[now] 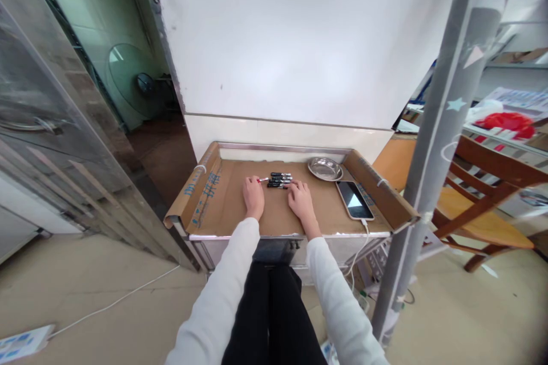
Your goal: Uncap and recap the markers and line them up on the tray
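Note:
Several black-and-white markers (279, 179) lie side by side in a small row on the cardboard-covered tabletop (231, 205). My left hand (253, 197) is closed at the left of the row, with a slim red-and-white marker (262, 179) pinched at its fingertips and pointing toward the others. At the row's right end rests my right hand (301, 199), its fingers a little bent and apart, the fingertips touching or very near the marker ends. I see nothing held in it, though its palm side is hidden.
A round metal dish (325, 169) sits at the back right of the tabletop. Before it lies a phone (355, 200) with a white cable (363, 234) hanging over the front edge. Folded cardboard walls edge both sides. A grey pole (445, 125) and wooden chair (479, 205) stand to the right.

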### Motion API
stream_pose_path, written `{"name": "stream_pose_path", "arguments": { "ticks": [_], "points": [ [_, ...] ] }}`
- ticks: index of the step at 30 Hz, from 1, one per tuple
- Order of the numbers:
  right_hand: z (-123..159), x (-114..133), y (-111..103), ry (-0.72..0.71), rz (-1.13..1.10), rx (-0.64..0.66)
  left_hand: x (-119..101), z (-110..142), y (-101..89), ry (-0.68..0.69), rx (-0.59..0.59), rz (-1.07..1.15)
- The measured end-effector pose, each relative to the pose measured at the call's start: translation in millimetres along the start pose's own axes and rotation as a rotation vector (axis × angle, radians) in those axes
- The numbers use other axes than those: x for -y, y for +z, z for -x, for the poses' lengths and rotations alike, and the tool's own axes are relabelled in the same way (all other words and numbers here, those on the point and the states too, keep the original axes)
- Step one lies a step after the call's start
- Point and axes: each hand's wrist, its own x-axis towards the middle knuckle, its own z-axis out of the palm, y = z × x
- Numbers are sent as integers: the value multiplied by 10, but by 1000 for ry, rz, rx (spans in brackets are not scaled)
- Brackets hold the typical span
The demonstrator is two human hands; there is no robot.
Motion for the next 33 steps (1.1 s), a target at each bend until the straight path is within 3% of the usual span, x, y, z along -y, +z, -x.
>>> {"name": "stream_pose_path", "arguments": {
  "ticks": [8, 17, 20, 23, 25, 33],
  "points": [
    [5, -23, 54, 4, 56, -6, 59, -24, 104, -65, -92, 105],
    [7, -6, 45, 30, 115, 8, -6, -21, 43, -89, -109, 17],
    [4, -8, 48, 31, 130, 20, -42, -9, 10, 85, -71, 78],
    [1, -9, 48, 49, 138, 37, -68, 13, -2, 427, 128, 132],
    [0, -7, 45, 64, 142, 45, -76, 29, 3, 563, 226, 107],
    [-8, -4, 23, 46, 102, 67, -49, 28, 29, 574, 238, 46]
  ]
}}
